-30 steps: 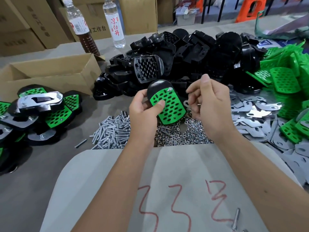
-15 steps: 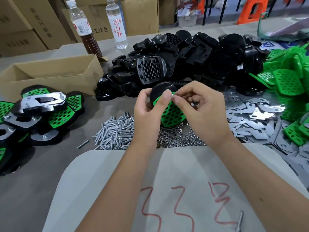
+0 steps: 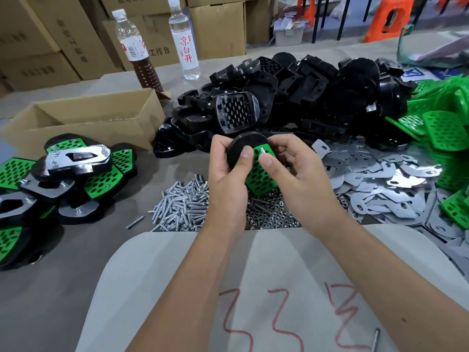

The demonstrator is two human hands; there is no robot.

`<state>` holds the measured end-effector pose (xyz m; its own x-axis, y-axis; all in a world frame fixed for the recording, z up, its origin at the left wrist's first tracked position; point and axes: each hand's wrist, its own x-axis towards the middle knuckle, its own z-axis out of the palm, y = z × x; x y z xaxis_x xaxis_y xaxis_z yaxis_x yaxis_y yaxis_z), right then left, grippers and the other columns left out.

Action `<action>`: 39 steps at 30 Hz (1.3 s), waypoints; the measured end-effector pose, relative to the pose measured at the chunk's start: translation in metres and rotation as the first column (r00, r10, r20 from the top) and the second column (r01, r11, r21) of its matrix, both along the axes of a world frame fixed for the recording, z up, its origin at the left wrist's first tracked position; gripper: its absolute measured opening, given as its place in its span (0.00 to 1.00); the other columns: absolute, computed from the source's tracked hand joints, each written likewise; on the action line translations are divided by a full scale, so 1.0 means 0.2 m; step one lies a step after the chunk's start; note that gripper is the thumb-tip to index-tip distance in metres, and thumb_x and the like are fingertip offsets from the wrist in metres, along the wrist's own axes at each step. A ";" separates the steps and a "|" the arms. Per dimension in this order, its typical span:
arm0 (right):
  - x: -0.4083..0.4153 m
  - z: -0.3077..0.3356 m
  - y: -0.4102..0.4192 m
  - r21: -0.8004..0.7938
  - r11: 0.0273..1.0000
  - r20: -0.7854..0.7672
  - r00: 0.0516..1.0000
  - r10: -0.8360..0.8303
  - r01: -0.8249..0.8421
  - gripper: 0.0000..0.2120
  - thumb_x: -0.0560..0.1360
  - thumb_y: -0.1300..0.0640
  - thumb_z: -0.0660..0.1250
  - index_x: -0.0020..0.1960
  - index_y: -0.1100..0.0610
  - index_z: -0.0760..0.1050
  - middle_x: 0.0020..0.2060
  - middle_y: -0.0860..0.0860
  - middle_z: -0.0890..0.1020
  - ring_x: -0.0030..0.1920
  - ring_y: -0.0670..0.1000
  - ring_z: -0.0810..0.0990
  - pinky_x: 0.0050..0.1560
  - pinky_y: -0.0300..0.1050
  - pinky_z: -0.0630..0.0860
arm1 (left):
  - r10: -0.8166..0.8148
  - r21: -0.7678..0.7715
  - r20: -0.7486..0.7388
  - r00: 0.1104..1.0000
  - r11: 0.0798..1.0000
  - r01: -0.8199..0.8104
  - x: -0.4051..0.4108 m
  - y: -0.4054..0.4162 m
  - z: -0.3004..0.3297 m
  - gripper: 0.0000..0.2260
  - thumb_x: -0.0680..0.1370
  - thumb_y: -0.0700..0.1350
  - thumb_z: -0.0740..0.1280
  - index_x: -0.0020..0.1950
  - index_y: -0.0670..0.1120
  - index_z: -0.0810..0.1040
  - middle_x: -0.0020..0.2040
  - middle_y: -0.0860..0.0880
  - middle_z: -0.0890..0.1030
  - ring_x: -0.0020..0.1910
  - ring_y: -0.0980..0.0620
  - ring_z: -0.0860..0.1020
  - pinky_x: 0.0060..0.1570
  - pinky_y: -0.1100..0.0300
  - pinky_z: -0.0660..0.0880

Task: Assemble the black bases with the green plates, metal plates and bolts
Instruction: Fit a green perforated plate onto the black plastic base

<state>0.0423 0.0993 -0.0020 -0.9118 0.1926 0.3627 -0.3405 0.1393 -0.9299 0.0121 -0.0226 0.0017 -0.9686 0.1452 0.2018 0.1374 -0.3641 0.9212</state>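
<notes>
Nearest me lay a pale sheet (image 3: 253, 275) with red marks, a stray bolt (image 3: 375, 339) at its right near edge. Above it my left hand (image 3: 228, 179) gripped the black base (image 3: 241, 146) from the left, thumb pressed on the green plate (image 3: 258, 174) seated in it, which I judged kept the two aligned. My right hand (image 3: 291, 171) curled around the right side, thumb just below a bolt tip (image 3: 261, 150) standing out of the plate's far corner; I seemed to be steadying that bolt in its hole.

Just beyond, within easy reach, lay the loose bolts (image 3: 180, 204) under my left wrist and the nuts (image 3: 269, 214) between my wrists. Metal plates (image 3: 375, 179) spread out to the right, spare green plates (image 3: 446, 128) further right. At left sat finished assemblies (image 3: 76, 171), apart from the raw parts. Farther back were the heap of black bases (image 3: 304, 97), an open carton (image 3: 88, 118) and two bottles (image 3: 182, 39) on the counter (image 3: 50, 288).
</notes>
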 end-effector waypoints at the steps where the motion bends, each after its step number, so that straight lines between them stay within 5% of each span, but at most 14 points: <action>1: 0.00 0.00 -0.01 -0.028 1.000 0.009 1.000 0.012 -0.011 0.11 0.80 0.54 0.69 0.60 0.57 0.78 0.52 0.55 0.84 0.54 0.56 0.82 0.55 0.47 0.80 | 0.002 0.000 -0.001 1.000 1.000 -0.002 0.00 0.00 0.00 0.06 0.81 0.42 0.66 0.46 0.49 0.71 0.48 0.42 0.75 0.48 0.44 0.72 0.50 0.43 0.71; 6: -0.01 0.03 0.06 -0.022 0.999 0.062 0.997 0.051 -0.050 0.07 0.82 0.57 0.69 0.60 0.53 0.81 0.51 0.51 0.86 0.49 0.47 0.83 0.43 0.34 0.78 | 0.150 -0.123 -0.018 0.989 0.981 -0.151 -0.01 0.01 -0.03 0.09 0.77 0.45 0.70 0.43 0.44 0.72 0.41 0.44 0.76 0.42 0.48 0.73 0.42 0.50 0.72; 11: -0.02 0.03 0.07 0.093 0.996 -0.005 1.000 -0.005 0.005 0.11 0.80 0.66 0.71 0.61 0.57 0.83 0.49 0.52 0.85 0.52 0.50 0.83 0.59 0.49 0.80 | 0.149 -0.130 0.039 0.988 0.981 -0.143 -0.03 -0.01 -0.03 0.06 0.75 0.43 0.69 0.50 0.44 0.80 0.44 0.47 0.81 0.46 0.49 0.78 0.50 0.42 0.76; 13: -0.02 0.03 0.08 0.220 0.968 -0.096 0.990 -0.104 0.123 0.12 0.77 0.68 0.72 0.58 0.56 0.84 0.47 0.48 0.84 0.51 0.48 0.82 0.58 0.48 0.79 | 0.041 -0.150 -0.016 0.999 0.988 -0.043 -0.03 -0.03 -0.02 0.08 0.76 0.42 0.69 0.54 0.45 0.81 0.50 0.45 0.82 0.51 0.47 0.79 0.56 0.42 0.76; 16: 0.00 0.03 0.13 0.358 0.897 -0.269 0.948 -0.168 0.260 0.12 0.75 0.69 0.73 0.55 0.57 0.84 0.47 0.46 0.83 0.52 0.48 0.82 0.56 0.45 0.79 | -0.088 -0.340 -0.191 0.978 0.940 0.019 -0.03 -0.07 -0.01 0.12 0.76 0.43 0.75 0.57 0.47 0.78 0.53 0.45 0.83 0.52 0.50 0.81 0.53 0.52 0.79; 20: 0.00 0.03 0.16 0.448 0.862 -0.314 0.944 -0.097 0.238 0.09 0.75 0.68 0.74 0.52 0.57 0.82 0.47 0.38 0.80 0.51 0.50 0.81 0.54 0.57 0.78 | -0.069 -0.473 -0.293 0.954 0.877 -0.081 -0.04 -0.10 0.00 0.18 0.71 0.43 0.81 0.54 0.50 0.76 0.51 0.52 0.84 0.54 0.49 0.84 0.53 0.42 0.82; 26: -0.02 0.01 0.20 0.332 0.934 -0.242 0.969 -0.048 0.129 0.10 0.73 0.67 0.75 0.50 0.57 0.79 0.44 0.48 0.82 0.49 0.53 0.83 0.52 0.58 0.79 | -0.077 -0.480 -0.340 0.937 0.872 -0.102 -0.03 -0.09 0.00 0.16 0.73 0.42 0.79 0.55 0.49 0.77 0.50 0.50 0.83 0.51 0.48 0.83 0.54 0.44 0.80; 39: -0.03 0.00 0.20 0.221 0.975 -0.134 0.991 -0.006 0.036 0.08 0.73 0.65 0.76 0.47 0.57 0.79 0.42 0.50 0.83 0.45 0.53 0.82 0.48 0.51 0.81 | -0.024 -0.423 -0.199 0.980 0.904 -0.064 -0.08 -0.10 -0.04 0.12 0.73 0.46 0.79 0.51 0.46 0.79 0.44 0.48 0.85 0.44 0.50 0.83 0.47 0.50 0.82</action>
<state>0.0361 0.1394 -0.0021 -0.8499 0.1123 0.5148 -0.4524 0.3455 -0.8222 -0.0035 -0.0424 -0.0055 -0.9199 0.2404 0.3097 0.3328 0.0610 0.9410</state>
